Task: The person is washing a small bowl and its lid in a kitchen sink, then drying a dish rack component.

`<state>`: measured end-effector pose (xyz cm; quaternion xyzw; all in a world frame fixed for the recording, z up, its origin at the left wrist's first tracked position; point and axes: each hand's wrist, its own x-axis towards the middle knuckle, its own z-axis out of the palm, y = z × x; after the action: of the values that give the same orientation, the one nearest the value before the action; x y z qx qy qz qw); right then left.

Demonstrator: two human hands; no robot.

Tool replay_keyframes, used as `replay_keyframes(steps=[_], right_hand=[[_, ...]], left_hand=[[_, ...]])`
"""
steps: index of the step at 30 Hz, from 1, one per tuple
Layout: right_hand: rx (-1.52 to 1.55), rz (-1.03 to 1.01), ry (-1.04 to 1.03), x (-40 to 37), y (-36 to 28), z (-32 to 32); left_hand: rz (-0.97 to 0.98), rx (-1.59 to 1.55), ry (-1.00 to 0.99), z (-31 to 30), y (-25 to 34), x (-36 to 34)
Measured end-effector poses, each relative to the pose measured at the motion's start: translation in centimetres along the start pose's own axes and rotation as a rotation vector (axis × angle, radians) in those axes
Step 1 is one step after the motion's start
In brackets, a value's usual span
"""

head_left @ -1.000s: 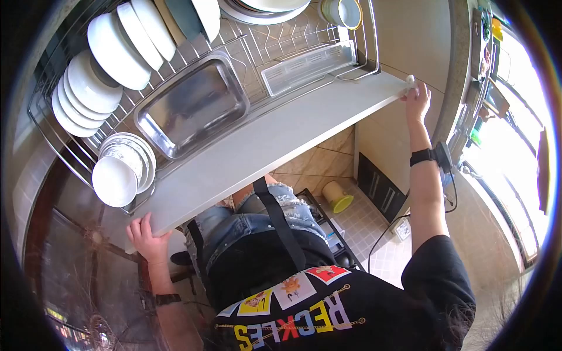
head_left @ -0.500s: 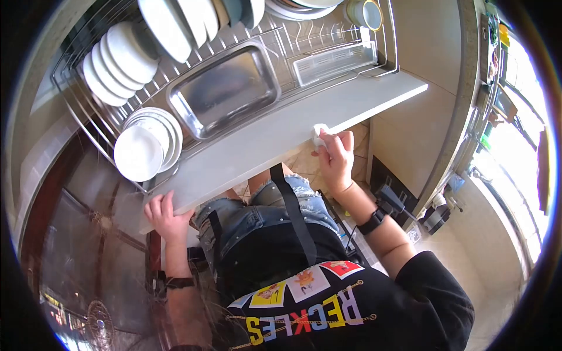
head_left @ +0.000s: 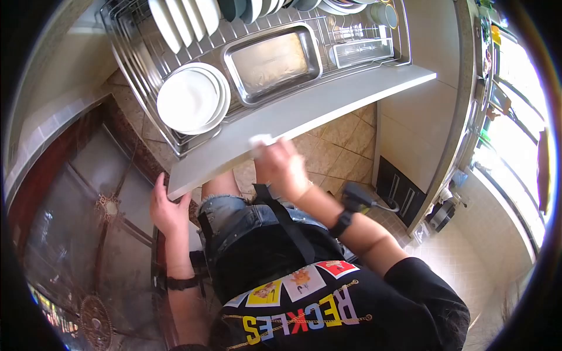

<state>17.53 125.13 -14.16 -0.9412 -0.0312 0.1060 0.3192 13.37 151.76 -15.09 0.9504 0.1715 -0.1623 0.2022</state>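
Observation:
A drawer front (head_left: 328,99), a long pale grey-white panel, crosses the middle of the view. My left hand (head_left: 168,212) grips its left end, thumb on the near side and fingers around the outer edge. Blurred by motion, my right hand (head_left: 282,167) is closed on a small white cloth or tissue (head_left: 261,140) at the panel's upper edge, left of its middle. Behind the panel is a wire dish rack (head_left: 137,88). A stack of white plates (head_left: 187,100) lies in its near left corner, and a rectangular metal tray (head_left: 272,61) sits beside it.
More plates (head_left: 181,23) stand upright along the rack's back. A clear plastic container (head_left: 364,54) and a cup (head_left: 383,16) are at its right. A cabinet side (head_left: 418,123) borders the drawer on the right. Tiled floor (head_left: 336,149) shows below the panel.
My right hand has moved left along the panel's edge with the white cloth. My left hand has shifted onto the panel's end. The drawer and rack sit higher and further right in view.

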Motion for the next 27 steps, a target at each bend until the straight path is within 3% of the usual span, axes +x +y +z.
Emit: replay_keyframes(steps=[1,2,4,5,6,7,8,9,11,13,14,16,17,18,19,20,21,22,23,25,27], right_hand=[[0.027,-0.179,-0.044,-0.8,-2.8,2.6],[0.025,-0.181,-0.043,-0.7,-3.4,2.5],[0.181,-0.041,-0.272,-0.4,-5.7,2.8],[0.104,-0.173,-0.159,-0.2,-5.3,2.9],[-0.042,-0.165,-0.028,-0.4,-3.0,1.9],[-0.094,-0.13,0.01,-0.3,-1.6,0.2],[-0.189,0.118,0.143,0.3,1.6,-2.2],[-0.216,-0.03,0.195,0.3,2.0,-2.5],[-0.059,0.245,0.285,0.8,4.1,-4.2],[-0.17,0.17,0.273,0.4,2.8,-3.6],[-0.262,0.093,0.257,0.4,1.2,-2.1],[-0.115,0.171,0.134,-0.6,-0.2,0.0],[-0.134,-0.002,0.035,-1.1,-4.6,2.9],[-0.05,0.097,-0.028,-1.3,-4.9,3.4],[-0.069,0.055,-0.091,-1.4,-6.9,4.7],[-0.042,-0.256,-0.16,-1.3,-9.2,7.5],[-0.06,-0.293,-0.102,-1.0,-10.1,7.4],[-0.015,-0.156,-0.289,-1.3,-11.5,8.4],[0.006,-0.256,-0.411,-0.9,-13.2,10.0],[0.043,-0.292,-0.344,-0.3,-14.4,9.9],[0.03,-0.275,-0.413,-0.1,-14.8,10.2]], left_hand=[[0.015,-0.101,-0.016,0.1,-1.0,-0.2],[0.041,-0.089,0.022,-0.4,-0.4,0.0],[0.08,-0.116,0.016,-0.6,-1.3,0.0],[0.121,-0.144,0.005,-0.4,-0.9,0.2],[0.171,-0.137,0.012,0.0,-1.7,0.1],[0.169,-0.139,0.007,0.1,-2.1,0.2],[0.188,-0.191,0.019,0.1,-2.6,0.2],[0.208,-0.242,0.036,0.3,-2.4,0.3],[0.218,-0.309,0.061,0.6,-2.6,0.3],[0.228,-0.329,0.103,1.0,-2.8,0.2],[0.205,-0.315,0.1,0.5,-3.7,0.1],[0.222,-0.326,0.131,1.5,-3.3,0.2],[0.184,-0.366,0.131,1.2,-3.1,0.1],[0.185,-0.365,0.148,1.5,-2.9,0.1],[0.175,-0.354,0.169,1.4,-3.0,-0.1],[0.158,-0.338,0.178,1.0,-3.4,-0.3],[0.104,-0.399,0.133,0.8,-2.7,-0.1],[0.042,-0.452,0.093,0.6,-2.4,-0.2],[0.033,-0.447,0.097,0.4,-2.7,-0.3],[-0.116,-0.54,0.029,0.3,-2.6,-0.3],[-0.173,-0.605,0.058,0.6,-2.8,-0.8]])
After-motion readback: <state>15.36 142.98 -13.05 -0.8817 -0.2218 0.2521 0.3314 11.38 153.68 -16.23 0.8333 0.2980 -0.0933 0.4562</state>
